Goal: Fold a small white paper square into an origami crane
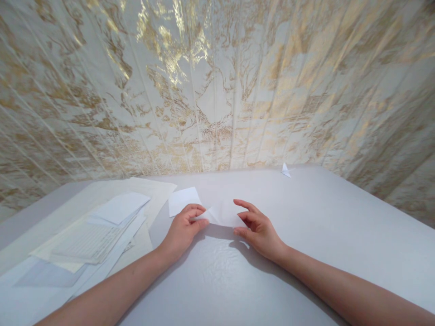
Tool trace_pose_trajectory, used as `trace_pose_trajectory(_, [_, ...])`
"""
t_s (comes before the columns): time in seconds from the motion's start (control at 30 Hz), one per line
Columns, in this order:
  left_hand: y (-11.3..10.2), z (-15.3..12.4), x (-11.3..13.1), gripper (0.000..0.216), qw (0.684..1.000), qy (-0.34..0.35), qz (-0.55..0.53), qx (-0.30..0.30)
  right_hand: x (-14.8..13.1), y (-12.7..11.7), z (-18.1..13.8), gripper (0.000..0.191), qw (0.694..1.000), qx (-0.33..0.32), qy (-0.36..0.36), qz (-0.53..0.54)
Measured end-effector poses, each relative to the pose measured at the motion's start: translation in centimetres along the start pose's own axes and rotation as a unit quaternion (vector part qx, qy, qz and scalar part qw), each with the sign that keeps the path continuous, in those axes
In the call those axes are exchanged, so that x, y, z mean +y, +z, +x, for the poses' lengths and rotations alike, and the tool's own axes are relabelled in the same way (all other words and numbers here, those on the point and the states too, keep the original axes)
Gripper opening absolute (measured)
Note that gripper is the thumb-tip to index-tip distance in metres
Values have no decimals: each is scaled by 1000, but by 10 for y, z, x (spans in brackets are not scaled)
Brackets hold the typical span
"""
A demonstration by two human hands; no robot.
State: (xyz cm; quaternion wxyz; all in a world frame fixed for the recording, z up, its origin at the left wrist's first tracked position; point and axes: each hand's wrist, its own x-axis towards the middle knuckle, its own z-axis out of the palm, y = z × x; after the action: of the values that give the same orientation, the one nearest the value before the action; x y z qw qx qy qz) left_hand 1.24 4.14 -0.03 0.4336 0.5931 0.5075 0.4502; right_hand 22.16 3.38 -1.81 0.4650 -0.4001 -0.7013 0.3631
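Observation:
Between thumb and fingers, my left hand (187,225) pinches the left end of a thin white sheet of paper (222,216). A crease or folded corner shows close to the left fingertips. My right hand (256,227) is at the paper's right end, its fingers curved and apart from the thumb; the index finger is raised. Whether a right finger touches the paper's edge is hard to make out against the white table. Behind my left hand lies a white square of paper (183,200).
A spread pile of papers (102,226), some printed, covers the table's left side. A small folded paper piece (286,170) stands near the far edge of the white table (340,226). A gold-patterned curtain (217,90) hangs right behind the table.

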Motion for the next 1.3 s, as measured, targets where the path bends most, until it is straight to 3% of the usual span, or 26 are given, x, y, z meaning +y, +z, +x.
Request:
trace_pose_trajectory(0.1, [-4, -2, 4, 11, 998, 49, 37, 13, -4, -1, -1, 11, 1000, 7, -18, -20])
trace_pose_trajectory(0.2, [-5, -4, 6, 16, 1000, 6, 26, -9, -6, -1, 0, 13, 999, 21, -11, -23])
trace_pose_trajectory(0.3, [-2, -6, 5, 18, 998, -44, -32, -35, -5, -1, 0, 19, 998, 24, 54, 21])
trace_pose_trajectory(0.43, [3, -5, 3, 28, 987, -72, -145, -23, -3, 3, 0, 26, 985, 27, 128, 116])
trace_pose_trajectory(0.73, [10, -4, 0, 20, 974, -111, -196, -33, -14, 11, 1, 27, 967, 33, 163, 194])
trace_pose_trajectory(0.93, [11, -6, 0, 23, 971, -94, -216, -43, -13, 15, 1, 28, 954, 51, 199, 221])
trace_pose_trajectory(1.03, [11, -7, 2, 39, 966, -70, -241, -59, -15, 15, 1, 29, 947, 59, 212, 235])
trace_pose_trajectory(1.17, [8, -7, 4, 57, 969, -23, -243, -36, -18, 16, 1, 33, 936, 73, 220, 265])
trace_pose_trajectory(1.3, [6, -6, 5, 43, 967, -23, -253, 12, -18, 15, 1, 35, 935, 104, 190, 279])
